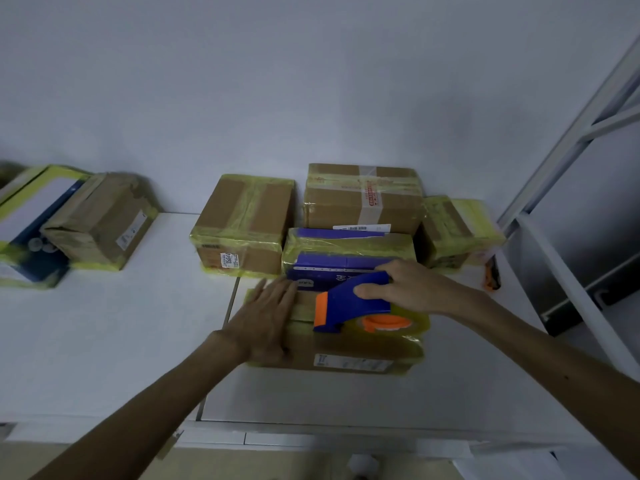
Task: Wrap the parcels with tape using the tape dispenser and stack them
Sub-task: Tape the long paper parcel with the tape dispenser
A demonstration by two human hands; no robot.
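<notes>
Right hand (408, 289) gripped tape dispenser (346, 304), nose pointing left, axis left-right; left hand (263, 320) flat on nearest parcel (349, 356); seven parcels (242, 223) counted.

A blue-and-orange plastic tape dispenser (346, 304), held in the right hand (405, 289), rests on a flat brown cardboard parcel (346, 351) beneath the grip; a blue tape-wrapped box (332, 266) lies just beyond.

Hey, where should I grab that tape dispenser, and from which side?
Grip the tape dispenser by its blue handle, coming from the right as the right hand does. The handle arches above the tape roll, and the orange cutter end points left, so keep off it.
</notes>
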